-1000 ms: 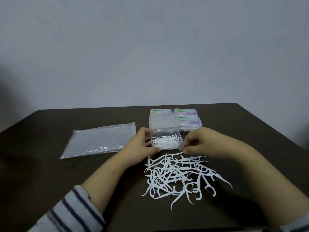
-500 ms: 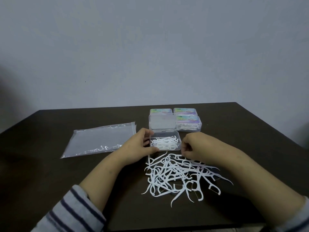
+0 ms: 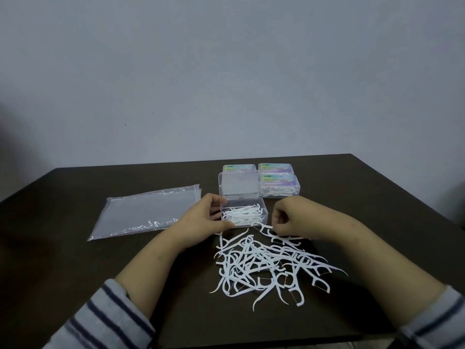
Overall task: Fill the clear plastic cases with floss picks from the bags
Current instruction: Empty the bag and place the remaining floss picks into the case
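Now the open case (image 3: 242,212) sits a little behind the middle of the dark surface (image 3: 75,260), with its clear lid (image 3: 239,185) standing up at the back and a small layer of white floss picks (image 3: 242,214) inside. The left hand (image 3: 203,217) holds this case from its left side: the thumb lies along the front wall and the fingers curl at the left wall. The right hand (image 3: 289,217) is just beside the front right corner of the case, its fingers curled down and pinching one pick (image 3: 268,228) at the back edge of the loose pile (image 3: 266,263). This pile lies spread in front of the case, toward the near edge of the surface. Behind the open case, close to the far edge, three closed cases (image 3: 279,187) with coloured labels stand together; the front right one shows picks through its wall. An almost empty clear bag (image 3: 146,212) lies flat on the left part of the surface. Both forearms come out of grey sleeves with dark stripes (image 3: 105,321).
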